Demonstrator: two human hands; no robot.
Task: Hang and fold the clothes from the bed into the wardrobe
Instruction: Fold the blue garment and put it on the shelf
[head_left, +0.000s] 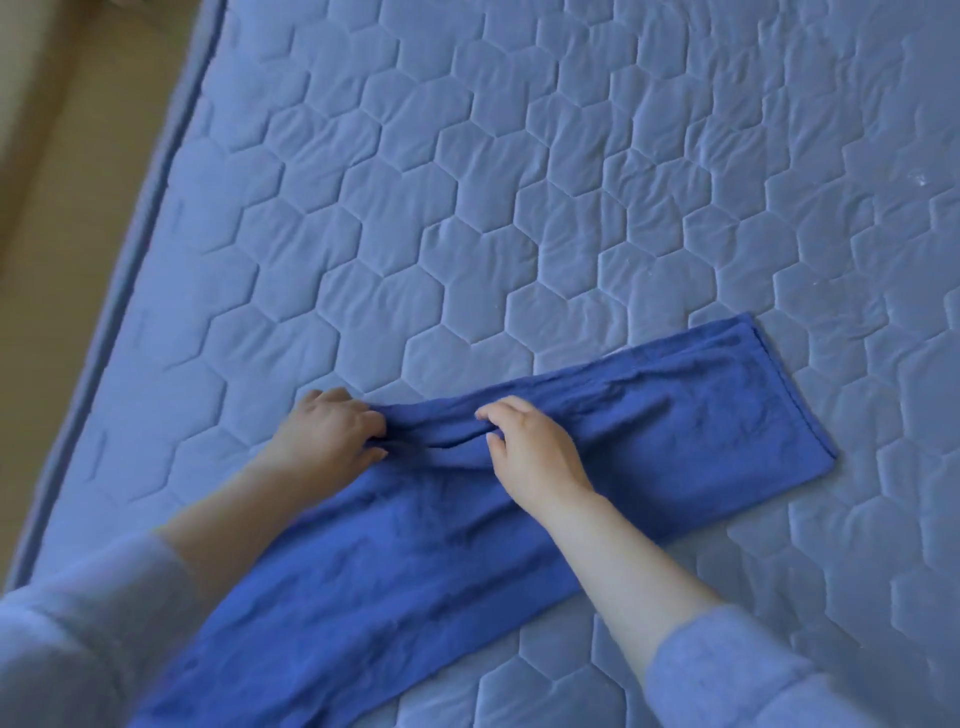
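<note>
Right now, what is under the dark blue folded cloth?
The dark blue folded cloth lies on the light blue hexagon-quilted mattress. Whether anything else is beneath it cannot be seen, because the cloth covers that part.
</note>
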